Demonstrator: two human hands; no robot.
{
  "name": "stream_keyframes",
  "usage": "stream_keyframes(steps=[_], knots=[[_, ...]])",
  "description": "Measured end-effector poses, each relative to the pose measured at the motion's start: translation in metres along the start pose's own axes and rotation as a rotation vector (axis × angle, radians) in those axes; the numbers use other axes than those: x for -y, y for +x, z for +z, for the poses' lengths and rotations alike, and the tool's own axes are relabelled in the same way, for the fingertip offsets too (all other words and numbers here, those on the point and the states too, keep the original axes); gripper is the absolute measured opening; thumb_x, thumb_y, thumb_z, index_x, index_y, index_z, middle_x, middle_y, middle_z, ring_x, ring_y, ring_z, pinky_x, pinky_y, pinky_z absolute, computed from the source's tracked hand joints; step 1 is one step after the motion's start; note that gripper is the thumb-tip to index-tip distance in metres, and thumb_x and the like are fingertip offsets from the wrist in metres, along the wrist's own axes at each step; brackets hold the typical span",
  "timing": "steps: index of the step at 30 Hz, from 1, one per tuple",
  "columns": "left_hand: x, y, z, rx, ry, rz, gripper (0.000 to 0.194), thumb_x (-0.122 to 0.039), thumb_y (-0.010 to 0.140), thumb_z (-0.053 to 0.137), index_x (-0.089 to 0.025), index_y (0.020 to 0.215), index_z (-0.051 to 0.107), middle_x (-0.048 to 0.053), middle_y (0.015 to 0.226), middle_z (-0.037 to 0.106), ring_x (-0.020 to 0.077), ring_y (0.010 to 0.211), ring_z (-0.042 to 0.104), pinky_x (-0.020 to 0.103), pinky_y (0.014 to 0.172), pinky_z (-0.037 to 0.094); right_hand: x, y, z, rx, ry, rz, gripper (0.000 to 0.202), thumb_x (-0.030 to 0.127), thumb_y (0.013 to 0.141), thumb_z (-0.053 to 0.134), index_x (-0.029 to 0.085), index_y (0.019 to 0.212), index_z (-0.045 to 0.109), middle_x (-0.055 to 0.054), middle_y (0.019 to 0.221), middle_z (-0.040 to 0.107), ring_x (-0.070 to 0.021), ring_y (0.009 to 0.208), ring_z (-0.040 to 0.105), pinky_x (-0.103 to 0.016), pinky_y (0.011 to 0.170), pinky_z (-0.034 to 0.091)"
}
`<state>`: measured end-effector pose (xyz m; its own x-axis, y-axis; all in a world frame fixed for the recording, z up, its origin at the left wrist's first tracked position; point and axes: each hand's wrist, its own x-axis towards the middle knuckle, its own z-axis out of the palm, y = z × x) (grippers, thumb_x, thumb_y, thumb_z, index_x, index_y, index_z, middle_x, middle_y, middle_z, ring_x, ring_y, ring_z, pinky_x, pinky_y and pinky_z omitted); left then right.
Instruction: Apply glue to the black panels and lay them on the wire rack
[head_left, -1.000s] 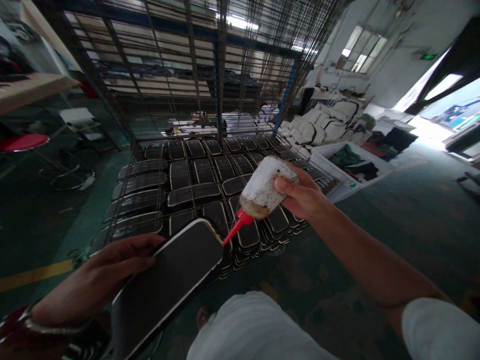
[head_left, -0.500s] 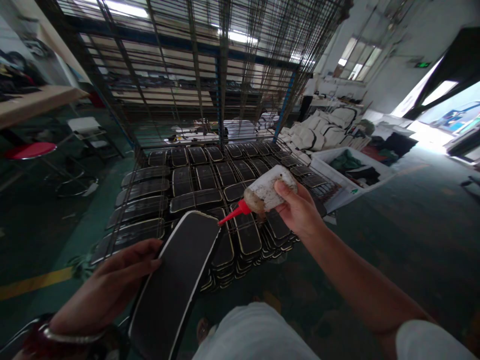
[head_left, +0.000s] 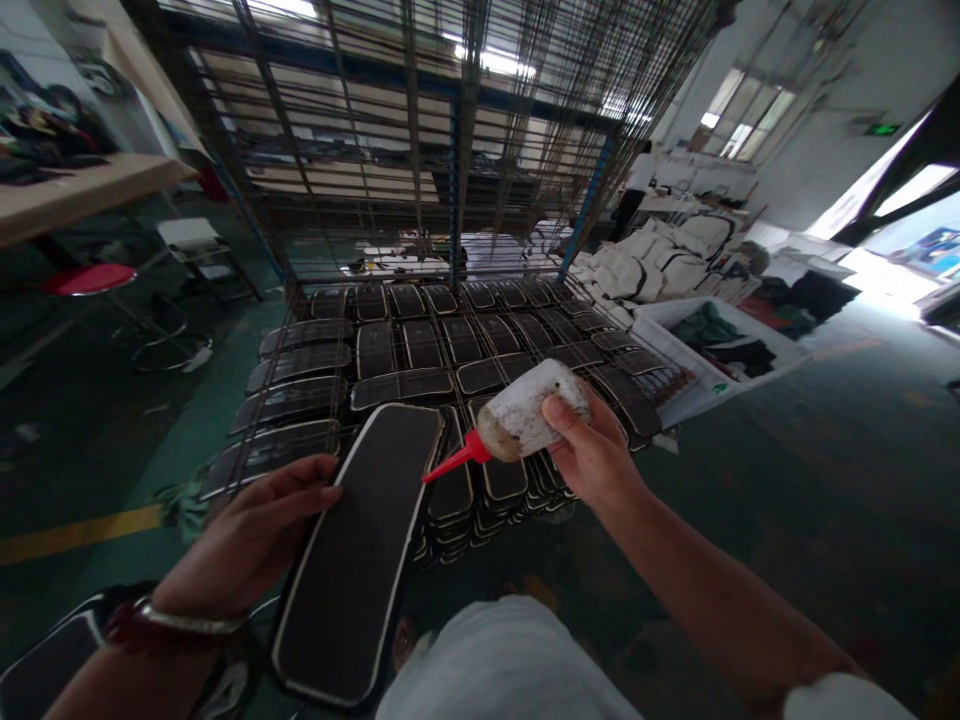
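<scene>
My left hand [head_left: 262, 525] grips the left edge of a long black panel [head_left: 360, 560] with rounded corners and a pale line around its rim. The panel is tilted, its far end up near the rack. In my right hand [head_left: 592, 440] is a stained white squeeze bottle [head_left: 532, 410], thumb on top and fingers wrapped round it. Its red nozzle [head_left: 454, 463] points down to the left, the tip at the panel's right edge near the far corner. Whether the tip touches the edge I cannot tell.
Ahead stands a wire rack [head_left: 450, 130] with similar black panels [head_left: 375, 345] stacked in rows at its base. A white bin [head_left: 675, 385] holding cloth sits to the right, near piled white pieces [head_left: 667, 255]. On the left are a red stool [head_left: 90, 280] and a table [head_left: 97, 195].
The nozzle tip has moved from the panel's far right corner down along its right edge, toward me. The panel is now more fully in view, and the camera has turned slightly left.
</scene>
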<state>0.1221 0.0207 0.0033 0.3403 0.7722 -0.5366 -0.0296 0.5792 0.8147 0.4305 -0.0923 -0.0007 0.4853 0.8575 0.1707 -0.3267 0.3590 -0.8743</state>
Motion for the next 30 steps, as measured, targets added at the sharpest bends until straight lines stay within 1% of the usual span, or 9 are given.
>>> stream_keyframes(steps=[4,8,12,15,17,19,24,27,30], knots=[[0.001,0.001,0.004,-0.009,-0.033,-0.002,0.056,-0.008,0.046,0.102,-0.016,0.095,0.077,0.008,0.076,0.084,0.0249,0.055,0.078,0.035,0.049,0.067,-0.004,-0.014,0.002,0.047,-0.023,-0.010,0.042,0.048,0.085,0.101,0.026,0.114,0.081,-0.001,0.096,0.073,-0.0164,0.081,0.067,-0.025,0.071,0.059],[0.000,0.002,0.009,-0.016,-0.051,-0.001,0.044,-0.005,0.053,0.094,-0.015,0.090,0.074,0.007,0.070,0.081,0.0237,0.052,0.076,0.034,0.045,0.066,-0.007,-0.027,0.002,0.112,-0.050,-0.012,0.044,0.046,0.088,0.099,0.028,0.122,0.079,-0.001,0.102,0.075,-0.0184,0.087,0.068,-0.028,0.077,0.059],[0.000,0.006,0.009,-0.056,-0.087,0.010,0.033,0.001,0.061,0.084,-0.015,0.088,0.074,0.006,0.067,0.080,0.0226,0.049,0.075,0.032,0.043,0.065,-0.011,-0.037,-0.003,0.185,-0.097,0.034,0.053,0.050,0.091,0.096,0.030,0.135,0.074,-0.004,0.107,0.075,-0.0229,0.090,0.071,-0.035,0.081,0.061],[0.001,0.009,0.007,-0.099,-0.109,0.006,0.027,0.005,0.069,0.077,-0.015,0.086,0.073,0.006,0.065,0.079,0.0220,0.049,0.075,0.030,0.042,0.064,-0.015,-0.043,-0.008,0.206,-0.141,0.042,0.065,0.054,0.090,0.096,0.029,0.144,0.070,-0.008,0.115,0.076,-0.0281,0.098,0.074,-0.043,0.089,0.064],[0.000,0.012,0.005,-0.133,-0.137,0.008,0.026,0.008,0.074,0.073,-0.015,0.086,0.073,0.006,0.065,0.079,0.0217,0.048,0.074,0.029,0.042,0.063,-0.016,-0.046,-0.010,0.218,-0.160,0.042,0.070,0.054,0.089,0.096,0.028,0.147,0.067,-0.010,0.121,0.076,-0.0311,0.105,0.075,-0.046,0.093,0.064],[-0.001,0.013,0.004,-0.156,-0.163,0.005,0.025,0.010,0.078,0.069,-0.014,0.086,0.073,0.006,0.064,0.078,0.0215,0.046,0.074,0.029,0.042,0.063,-0.017,-0.048,-0.009,0.244,-0.156,0.042,0.070,0.054,0.091,0.095,0.029,0.149,0.066,-0.011,0.125,0.076,-0.0332,0.111,0.075,-0.048,0.096,0.064],[-0.007,0.014,0.000,-0.209,-0.234,-0.009,0.027,0.011,0.086,0.060,-0.014,0.080,0.070,0.002,0.059,0.074,0.0196,0.041,0.071,0.026,0.041,0.061,-0.018,-0.050,-0.004,0.340,-0.068,0.049,0.059,0.047,0.100,0.087,0.032,0.152,0.063,-0.012,0.130,0.077,-0.0342,0.116,0.077,-0.049,0.096,0.065],[-0.010,0.012,-0.002,-0.261,-0.300,-0.025,0.029,0.009,0.090,0.055,-0.013,0.078,0.069,0.002,0.057,0.072,0.0179,0.038,0.068,0.026,0.041,0.061,-0.019,-0.048,-0.002,0.333,-0.040,0.040,0.059,0.045,0.101,0.087,0.031,0.153,0.063,-0.013,0.133,0.077,-0.0346,0.117,0.078,-0.049,0.096,0.066],[-0.010,0.012,-0.005,-0.323,-0.385,-0.031,0.031,0.008,0.093,0.051,-0.013,0.077,0.068,0.003,0.057,0.072,0.0162,0.039,0.068,0.024,0.044,0.063,-0.019,-0.043,0.001,0.281,-0.028,0.009,0.059,0.043,0.100,0.088,0.030,0.152,0.063,-0.014,0.134,0.077,-0.0348,0.118,0.078,-0.048,0.095,0.067]])
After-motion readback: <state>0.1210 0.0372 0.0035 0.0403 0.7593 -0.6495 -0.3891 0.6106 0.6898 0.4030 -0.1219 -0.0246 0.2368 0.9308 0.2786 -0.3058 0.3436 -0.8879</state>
